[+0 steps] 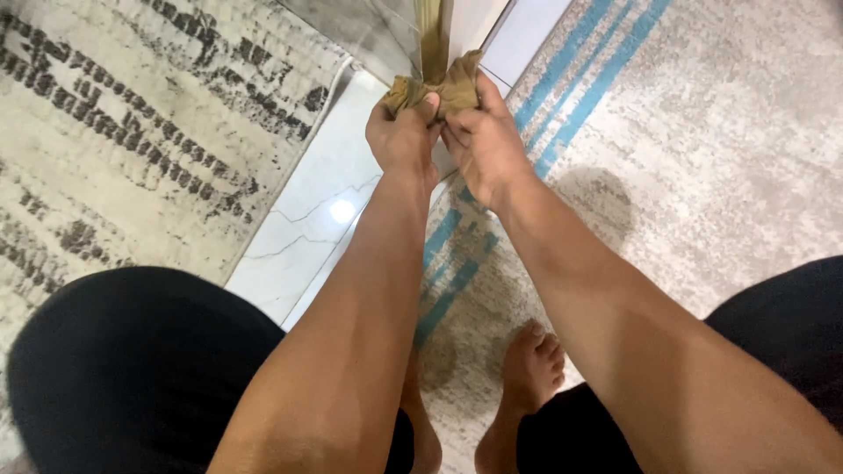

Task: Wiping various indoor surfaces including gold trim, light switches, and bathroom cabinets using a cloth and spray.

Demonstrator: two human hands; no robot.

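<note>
Already both hands are clamped on the olive-brown cloth (439, 88) at far centre, left hand (404, 136) and right hand (485, 145) side by side bunching it against a glass panel's edge (378, 35), wiping apparently midway.

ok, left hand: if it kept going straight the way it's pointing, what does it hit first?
Likely the olive-tan cloth that the left hand already grips with the right hand; just beyond, the glossy panel, though depth is unclear.

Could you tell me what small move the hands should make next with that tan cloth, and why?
Probably pull the two ends apart to snug the knot: the left hand and right hand both pinch the bunched tan cloth, which looks wrapped around a hanging strip but loose.
</note>
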